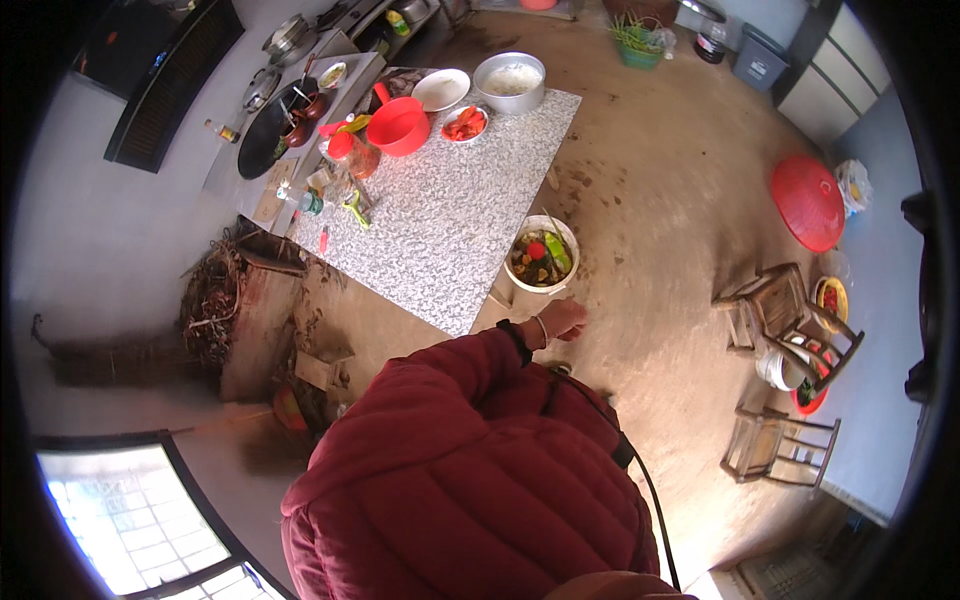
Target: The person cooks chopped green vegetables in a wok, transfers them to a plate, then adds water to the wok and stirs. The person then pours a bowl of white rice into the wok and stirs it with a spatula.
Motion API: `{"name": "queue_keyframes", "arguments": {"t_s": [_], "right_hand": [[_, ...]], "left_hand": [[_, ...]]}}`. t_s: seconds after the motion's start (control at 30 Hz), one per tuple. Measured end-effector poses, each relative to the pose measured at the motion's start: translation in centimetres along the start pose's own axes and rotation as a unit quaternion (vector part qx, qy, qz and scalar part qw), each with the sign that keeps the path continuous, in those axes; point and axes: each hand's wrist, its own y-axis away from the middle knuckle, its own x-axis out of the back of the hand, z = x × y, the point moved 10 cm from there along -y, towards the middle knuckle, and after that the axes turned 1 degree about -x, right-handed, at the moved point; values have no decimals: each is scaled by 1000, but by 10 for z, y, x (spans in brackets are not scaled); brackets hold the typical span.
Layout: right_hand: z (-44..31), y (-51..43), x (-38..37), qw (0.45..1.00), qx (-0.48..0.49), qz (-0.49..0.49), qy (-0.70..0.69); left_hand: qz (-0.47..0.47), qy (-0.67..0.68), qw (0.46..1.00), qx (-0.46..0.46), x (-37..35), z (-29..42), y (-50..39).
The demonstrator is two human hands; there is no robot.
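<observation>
My left hand (562, 321), with a bracelet and a dark band at the wrist, hangs over the floor with its fingers curled in. Nothing shows in its grip. Just beyond it stands a white bucket (545, 286) of food scraps, among them a green pepper piece (556, 249) and a round red item (535, 250). Ahead to the left is a speckled stone-look tabletop (442, 247). On it are a red plastic ladle (398, 126), a bowl of cut red pieces (466, 124), a metal pot (511, 99), a white plate (440, 91) and a green peeler (355, 208). My right hand is out of view.
A wok (259, 142) sits on the stove counter behind the table, near a plastic bottle (300, 198). Two wooden chairs (780, 304) stand at the right, with basins around them and a red lid (808, 202) beyond. A black cable (651, 487) hangs by my side.
</observation>
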Motion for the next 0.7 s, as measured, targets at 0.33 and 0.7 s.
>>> {"name": "queue_keyframes", "arguments": {"t_s": [0.33, 0.7], "right_hand": [[-66, -143, 153, 990, 86, -23, 105], [-192, -270, 292, 968, 160, -43, 189]], "left_hand": [[109, 116, 986, -40, -55, 55, -67], [178, 179, 964, -86, -91, 102, -100]]}}
